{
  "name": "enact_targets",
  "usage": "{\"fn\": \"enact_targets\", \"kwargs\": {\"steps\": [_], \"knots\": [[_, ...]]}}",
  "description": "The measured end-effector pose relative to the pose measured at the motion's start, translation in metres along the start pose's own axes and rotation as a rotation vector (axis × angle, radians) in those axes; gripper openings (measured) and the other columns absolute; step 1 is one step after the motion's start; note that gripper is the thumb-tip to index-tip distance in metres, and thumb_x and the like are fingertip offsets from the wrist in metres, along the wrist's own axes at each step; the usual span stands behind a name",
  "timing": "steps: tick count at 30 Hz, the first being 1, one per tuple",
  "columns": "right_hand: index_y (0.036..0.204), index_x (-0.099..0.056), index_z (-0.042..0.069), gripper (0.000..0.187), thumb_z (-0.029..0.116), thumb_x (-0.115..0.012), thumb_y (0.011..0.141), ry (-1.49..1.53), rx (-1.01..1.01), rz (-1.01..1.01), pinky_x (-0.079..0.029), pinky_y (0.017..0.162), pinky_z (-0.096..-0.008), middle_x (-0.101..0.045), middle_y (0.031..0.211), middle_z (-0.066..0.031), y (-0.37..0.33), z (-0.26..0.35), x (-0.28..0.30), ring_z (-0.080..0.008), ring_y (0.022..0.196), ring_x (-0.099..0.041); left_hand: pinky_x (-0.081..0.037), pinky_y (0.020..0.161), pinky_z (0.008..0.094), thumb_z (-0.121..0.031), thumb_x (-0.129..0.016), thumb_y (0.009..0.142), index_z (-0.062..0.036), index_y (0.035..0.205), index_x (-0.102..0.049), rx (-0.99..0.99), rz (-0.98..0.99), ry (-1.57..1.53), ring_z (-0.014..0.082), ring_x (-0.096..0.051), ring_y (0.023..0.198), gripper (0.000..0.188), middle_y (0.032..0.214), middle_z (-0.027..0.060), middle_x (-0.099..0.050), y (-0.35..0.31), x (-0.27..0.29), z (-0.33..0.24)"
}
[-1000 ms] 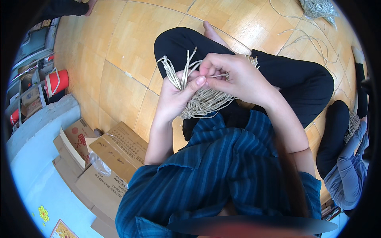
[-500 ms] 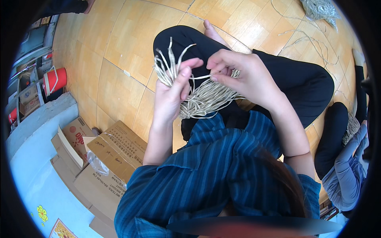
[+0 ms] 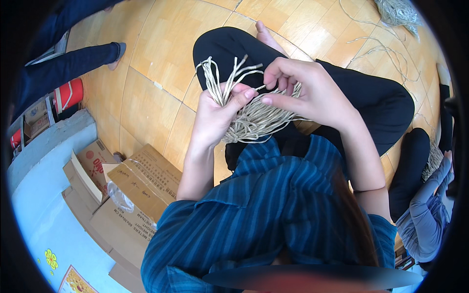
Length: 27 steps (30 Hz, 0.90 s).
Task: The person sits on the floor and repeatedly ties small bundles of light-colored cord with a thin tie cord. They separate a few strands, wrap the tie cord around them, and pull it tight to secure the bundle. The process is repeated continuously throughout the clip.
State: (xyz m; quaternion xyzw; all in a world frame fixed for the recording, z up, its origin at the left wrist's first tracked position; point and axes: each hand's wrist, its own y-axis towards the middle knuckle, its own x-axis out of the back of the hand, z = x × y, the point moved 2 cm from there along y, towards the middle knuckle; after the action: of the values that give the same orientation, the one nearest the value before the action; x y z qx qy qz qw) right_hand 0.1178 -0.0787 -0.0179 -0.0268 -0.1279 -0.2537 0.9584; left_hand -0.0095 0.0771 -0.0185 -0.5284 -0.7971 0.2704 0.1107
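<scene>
A bundle of beige, straw-like cords (image 3: 261, 119) lies over my lap, knotted or plaited at its near end, with loose strands trailing to the right. My left hand (image 3: 213, 115) is closed around part of it, and several cord ends stick up beyond the fingers. Between its thumb and forefinger is pinched a short, twisted-looking strand (image 3: 261, 88). The other end of that strand runs to the curled fingers of my right hand (image 3: 315, 93), whose thumb stands a little apart below. Its exact grip is partly hidden.
Cardboard boxes (image 3: 146, 180) stand at my left beside a low blue wall (image 3: 44, 210). A red bucket (image 3: 70, 94) is farther left. A person's leg (image 3: 80, 63) is at the upper left; another person (image 3: 425, 210) sits at right. Loose cords (image 3: 386, 51) and a bagged bundle (image 3: 398, 17) lie on the floor.
My hands have come closer together, and the strand between them is shorter and looks twisted. At the upper left, the other person's legs have come farther into view.
</scene>
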Motion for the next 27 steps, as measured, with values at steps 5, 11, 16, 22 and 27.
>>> {"fn": "enact_targets", "kwargs": {"steps": [5, 11, 16, 22, 27], "knots": [[0.086, -0.06, 0.002, 0.026, 0.027, -0.06, 0.093, 0.042, -0.164, 0.321, -0.042, 0.057, -0.0213, -0.058, 0.069, -0.001, 0.001, -0.015, -0.008, -0.0073, 0.063, -0.053, -0.044, 0.058, 0.0188, -0.005, -0.067, 0.087, 0.0006, 0.088, -0.067, -0.017, 0.052, 0.131, 0.0036, -0.056, 0.067, 0.006, 0.075, -0.0005, -0.064, 0.001, -0.001, 0.002], [0.082, -0.061, 0.006, 0.034, 0.034, -0.05, 0.098, 0.595, -0.262, 0.49, -0.038, 0.052, -0.0195, -0.057, 0.068, 0.0025, -0.001, -0.023, -0.018, -0.0052, 0.056, -0.048, -0.023, 0.043, 0.0187, -0.015, -0.059, 0.094, -0.0049, 0.091, -0.06, -0.081, 0.293, 0.146, -0.0006, -0.034, 0.051, 0.01, 0.063, -0.008, -0.046, 0.0, -0.003, 0.006], [0.081, -0.06, 0.008, 0.032, 0.033, -0.051, 0.097, 0.846, -0.285, 0.416, -0.033, 0.047, -0.0159, -0.054, 0.066, 0.0028, -0.005, -0.025, -0.025, -0.0032, 0.054, -0.045, -0.022, 0.044, 0.0196, -0.023, -0.058, 0.095, -0.004, 0.085, -0.057, 0.113, 0.452, -0.202, 0.0007, -0.031, 0.05, 0.022, 0.063, -0.0062, -0.043, 0.003, -0.002, 0.012], [0.073, -0.054, 0.008, 0.028, 0.025, -0.05, 0.095, 1.062, -0.316, 0.25, -0.03, 0.047, -0.0173, -0.049, 0.063, 0.0031, -0.008, -0.03, -0.041, -0.0033, 0.054, -0.042, -0.017, 0.043, 0.0192, -0.024, -0.053, 0.097, -0.0082, 0.078, -0.05, 0.106, 0.339, -0.266, 0.001, -0.026, 0.047, 0.025, 0.06, -0.0079, -0.036, 0.004, -0.004, 0.018], [0.066, -0.046, 0.009, 0.028, 0.02, -0.048, 0.092, 1.344, -0.32, 0.011, -0.025, 0.047, -0.0194, -0.04, 0.059, 0.0039, -0.005, -0.025, -0.062, -0.004, 0.052, -0.034, -0.017, 0.041, 0.0197, -0.024, -0.048, 0.097, -0.0123, 0.068, -0.038, 0.134, 0.306, -0.665, 0.0026, -0.023, 0.046, 0.032, 0.06, -0.0064, -0.032, 0.001, -0.011, 0.023]]}}
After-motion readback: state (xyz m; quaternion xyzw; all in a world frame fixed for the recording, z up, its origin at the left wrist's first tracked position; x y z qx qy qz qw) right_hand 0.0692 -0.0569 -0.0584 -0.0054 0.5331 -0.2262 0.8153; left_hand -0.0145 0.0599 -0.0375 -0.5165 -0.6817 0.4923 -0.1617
